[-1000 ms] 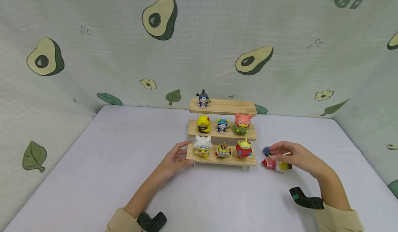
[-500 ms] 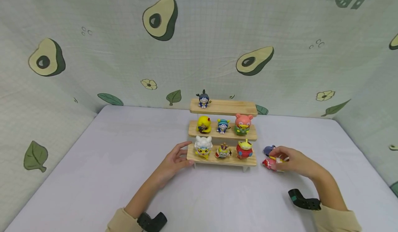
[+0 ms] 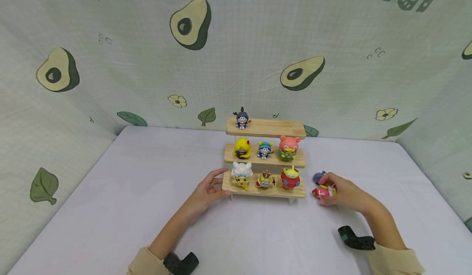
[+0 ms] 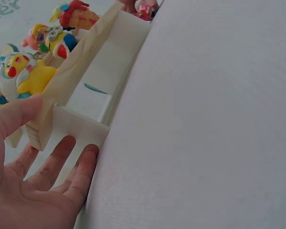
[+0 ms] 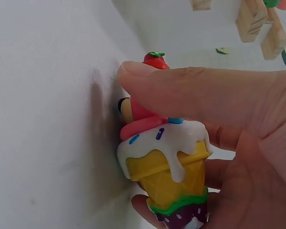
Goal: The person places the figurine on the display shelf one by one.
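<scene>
A three-tier wooden display stand [image 3: 274, 192] holds several small toy figurines. My left hand [image 3: 206, 191] grips the stand's lower left end; in the left wrist view the thumb lies on the wooden plank [image 4: 69, 78] and the fingers curve beside the white support [image 4: 81, 121]. To the right of the stand, my right hand [image 3: 344, 191] holds an ice-cream cone figurine [image 5: 167, 162] lying on its side. The thumb crosses its pink upper part, with fingers behind the cone. Just beyond it lies a dark blue figurine [image 3: 318, 178], partly hidden by that hand.
On the bottom tier stand a white-haired yellow figurine [image 3: 241, 174], a crowned one [image 3: 264, 180] and a red one [image 3: 290, 178]. Several more occupy the middle tier; a dark-capped figurine [image 3: 241, 119] is on the top tier's left. An avocado-print cloth [image 3: 236, 62] hangs behind.
My right hand has moved slightly left and lowered onto the ice-cream cone figurine, its thumb and fingers closing round it. The left hand has stayed at the stand.
</scene>
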{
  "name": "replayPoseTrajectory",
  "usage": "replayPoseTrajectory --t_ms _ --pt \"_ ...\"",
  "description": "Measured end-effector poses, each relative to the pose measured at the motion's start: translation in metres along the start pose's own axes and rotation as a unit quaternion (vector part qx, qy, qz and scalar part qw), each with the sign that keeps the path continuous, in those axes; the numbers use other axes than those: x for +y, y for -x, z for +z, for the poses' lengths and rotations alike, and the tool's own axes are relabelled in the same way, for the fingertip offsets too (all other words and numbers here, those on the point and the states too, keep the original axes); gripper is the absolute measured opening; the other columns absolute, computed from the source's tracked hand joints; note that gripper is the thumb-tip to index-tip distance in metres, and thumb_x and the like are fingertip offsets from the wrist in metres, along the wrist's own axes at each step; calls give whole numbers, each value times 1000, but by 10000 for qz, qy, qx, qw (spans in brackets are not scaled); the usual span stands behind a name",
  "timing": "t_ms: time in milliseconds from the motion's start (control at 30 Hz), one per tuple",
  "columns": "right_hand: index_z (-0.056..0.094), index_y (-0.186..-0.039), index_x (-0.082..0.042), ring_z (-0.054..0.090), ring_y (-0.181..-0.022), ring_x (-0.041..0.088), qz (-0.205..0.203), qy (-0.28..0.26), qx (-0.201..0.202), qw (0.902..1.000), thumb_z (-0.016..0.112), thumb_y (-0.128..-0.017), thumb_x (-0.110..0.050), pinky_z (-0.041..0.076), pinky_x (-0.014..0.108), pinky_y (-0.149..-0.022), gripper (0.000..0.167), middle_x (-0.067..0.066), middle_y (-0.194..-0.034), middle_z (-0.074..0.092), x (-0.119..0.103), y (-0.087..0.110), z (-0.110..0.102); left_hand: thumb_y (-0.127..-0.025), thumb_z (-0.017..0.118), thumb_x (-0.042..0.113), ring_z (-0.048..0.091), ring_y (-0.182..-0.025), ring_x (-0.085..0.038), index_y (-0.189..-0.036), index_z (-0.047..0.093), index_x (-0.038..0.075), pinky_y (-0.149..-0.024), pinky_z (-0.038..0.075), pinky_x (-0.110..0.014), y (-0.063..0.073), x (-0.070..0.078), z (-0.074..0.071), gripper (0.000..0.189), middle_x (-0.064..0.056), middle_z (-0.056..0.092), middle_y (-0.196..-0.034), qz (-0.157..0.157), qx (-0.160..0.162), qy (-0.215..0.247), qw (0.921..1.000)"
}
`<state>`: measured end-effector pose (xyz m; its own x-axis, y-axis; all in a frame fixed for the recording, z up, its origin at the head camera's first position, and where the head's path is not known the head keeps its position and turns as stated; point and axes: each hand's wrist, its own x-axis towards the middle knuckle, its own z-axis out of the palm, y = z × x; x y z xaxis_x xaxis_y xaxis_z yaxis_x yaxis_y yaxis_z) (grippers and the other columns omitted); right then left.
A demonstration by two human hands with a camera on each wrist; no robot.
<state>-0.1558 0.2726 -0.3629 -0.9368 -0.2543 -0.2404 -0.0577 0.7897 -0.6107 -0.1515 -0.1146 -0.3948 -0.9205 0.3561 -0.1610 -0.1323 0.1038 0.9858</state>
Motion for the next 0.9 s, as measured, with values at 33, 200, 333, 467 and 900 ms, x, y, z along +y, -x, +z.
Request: replayPoseTrajectory --t_ms 33,200,333,467,900 --pt "48 -107 -2 47 -91 24 -6 30 20 10000 79 -72 -22 43 34 -73 51 13 -103 53 0 -1 1 -85 68 20 58 -99 -16 -141 35 20 -88 47 -32 0 0 0 66 -16 49 -131 -3 1 1 10000" --pt "48 -105 -1 48 -91 24 -87 119 120 9998 80 -70 -18 45 36 -76 50 13 -103 54 1 -3 5 -85 68 19 58 -98 -16 -141 35 20 -87 47 -31 1 -2 0 65 -17 49 -131 4 18 6 10000" --pt "48 -102 -1 49 -89 24 -175 240 199 9994 79 -71 -13 44 37 -76 45 13 -101 55 0 -4 7 -85 68 19 59 -98 -16 -141 35 20 -87 47 -31 1 -3 -1 66 -16 49 -131 13 -1 -12 10000" --pt "49 -101 0 50 -89 25 -206 386 251 9987 77 -73 -12 45 39 -76 41 15 -101 56 -2 -4 6 -84 68 18 59 -99 -16 -141 35 20 -87 46 -30 0 -4 -1 66 -17 49 -130 9 -13 3 10000" --pt "58 -101 -7 45 -79 19 -82 562 334 9978 72 -80 -23 37 30 -63 30 6 -92 57 -4 -3 2 -84 68 18 59 -99 -17 -142 34 20 -87 46 -29 -4 -5 -1 67 -16 50 -130 7 -13 -4 10000"
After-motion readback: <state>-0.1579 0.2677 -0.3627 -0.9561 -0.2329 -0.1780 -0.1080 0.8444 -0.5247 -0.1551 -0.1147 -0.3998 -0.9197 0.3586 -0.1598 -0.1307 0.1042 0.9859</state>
